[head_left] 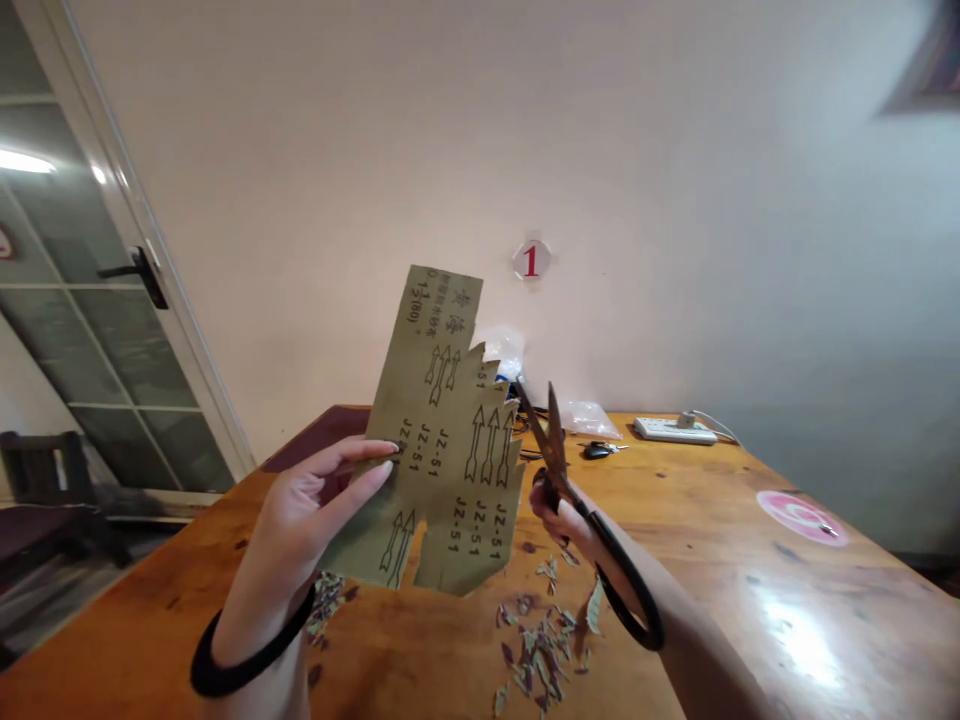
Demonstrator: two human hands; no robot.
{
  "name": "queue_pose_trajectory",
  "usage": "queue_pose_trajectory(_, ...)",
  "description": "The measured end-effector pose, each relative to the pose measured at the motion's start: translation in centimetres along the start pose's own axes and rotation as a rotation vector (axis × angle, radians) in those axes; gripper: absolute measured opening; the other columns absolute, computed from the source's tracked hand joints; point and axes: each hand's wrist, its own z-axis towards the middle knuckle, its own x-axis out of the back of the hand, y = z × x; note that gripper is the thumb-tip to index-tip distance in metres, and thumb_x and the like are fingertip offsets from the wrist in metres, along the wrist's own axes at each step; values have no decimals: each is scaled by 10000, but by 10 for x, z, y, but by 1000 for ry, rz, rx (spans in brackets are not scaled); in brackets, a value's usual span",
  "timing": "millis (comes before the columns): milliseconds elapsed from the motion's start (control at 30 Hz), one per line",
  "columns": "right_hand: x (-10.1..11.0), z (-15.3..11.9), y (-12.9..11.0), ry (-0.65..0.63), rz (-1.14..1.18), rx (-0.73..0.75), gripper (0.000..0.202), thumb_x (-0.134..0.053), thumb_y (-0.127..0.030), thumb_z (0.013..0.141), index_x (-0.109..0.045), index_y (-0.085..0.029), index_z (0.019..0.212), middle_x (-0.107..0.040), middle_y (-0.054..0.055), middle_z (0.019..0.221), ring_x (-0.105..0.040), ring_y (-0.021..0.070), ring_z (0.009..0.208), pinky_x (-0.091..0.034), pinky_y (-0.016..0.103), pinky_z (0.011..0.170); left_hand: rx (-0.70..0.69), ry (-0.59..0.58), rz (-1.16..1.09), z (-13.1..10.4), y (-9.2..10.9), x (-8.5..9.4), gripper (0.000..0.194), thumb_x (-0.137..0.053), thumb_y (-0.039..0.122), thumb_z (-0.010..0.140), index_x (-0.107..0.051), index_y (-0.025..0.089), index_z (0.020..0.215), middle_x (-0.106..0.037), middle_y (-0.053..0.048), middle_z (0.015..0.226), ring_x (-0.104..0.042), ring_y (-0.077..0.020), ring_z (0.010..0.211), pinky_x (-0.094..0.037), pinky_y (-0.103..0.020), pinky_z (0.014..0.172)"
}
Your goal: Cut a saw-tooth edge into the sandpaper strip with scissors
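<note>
My left hand (322, 500) pinches a sheet of sandpaper (450, 450) by its left edge, holding it up above the table. The sheet's printed back, with arrows and "JZ-51", faces me; its right edge is jagged and a notch is cut in the bottom. My right hand (574, 525) grips a pair of scissors (553, 450) with black handles. The blades point up and are parted, just right of the jagged edge, with no sheet visible between them. Below lie many small cut scraps (541, 655), and another pile of scraps (324, 605) shows under the left hand.
Along the back of the wooden table (697, 530) are a plastic bag (589, 418), keys (600, 451) and a white power strip (675, 431) with a plug. A pink round sticker (801, 517) is at the right. Wall behind, glass door (97, 300) and dark chair (45, 500) at left.
</note>
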Motion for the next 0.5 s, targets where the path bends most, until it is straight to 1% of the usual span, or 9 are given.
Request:
queue_pose_trajectory(67,-3,-7,-6,-57,-44,-60,333,-585,-575,926,-565,-242,938,-545,15,910,-514,228,872,-460,366,797,-14,-40,33,-1,-1,1,177,-862,369,671,-804,278,811,-783,5,914,-691,-135,711,-556,-170,590)
queue_pose_trajectory(100,-4,-9,-10,-78,-59,-91,329,-571,-571,933,-557,-244,955,-554,29,972,-518,253,955,-457,387,851,-19,-59,50,-1,-2,2,171,-853,371,687,-805,283,825,-780,5,923,-691,-137,723,-557,-171,600)
queue_pose_trajectory(167,-5,-11,-16,-108,-68,-129,359,-554,-597,924,-539,-243,978,-558,57,1063,-490,307,1112,-434,438,944,-41,-95,87,0,-4,2,160,-835,372,716,-805,294,852,-776,7,927,-691,-139,749,-553,-171,625)
queue_pose_trajectory(233,-5,-10,-21,-134,-52,-124,401,-543,-631,908,-525,-240,997,-560,80,1101,-451,346,1213,-398,483,1015,-64,-127,125,1,-6,2,152,-818,371,742,-803,300,875,-773,8,932,-691,-141,781,-545,-170,649)
queue_pose_trajectory(367,-5,-9,-27,-173,30,-93,538,-549,-706,868,-527,-226,1110,-564,118,1212,-451,355,1265,-326,516,1110,-94,-160,191,4,-10,0,161,-786,381,781,-797,294,916,-767,-2,937,-682,-148,789,-536,-186,661)
queue_pose_trajectory(433,-6,-8,-28,-172,57,-99,602,-555,-734,855,-531,-219,1167,-560,127,1260,-459,348,1266,-307,517,1133,-98,-163,211,4,-11,0,168,-781,384,787,-796,288,924,-764,-7,926,-679,-152,784,-534,-194,656)
queue_pose_trajectory(500,-6,-8,-27,-171,64,-99,622,-563,-739,853,-535,-221,1196,-559,128,1271,-453,342,1274,-300,514,1141,-106,-156,217,3,-11,0,165,-781,387,788,-797,283,915,-762,-8,916,-676,-152,777,-532,-195,651)
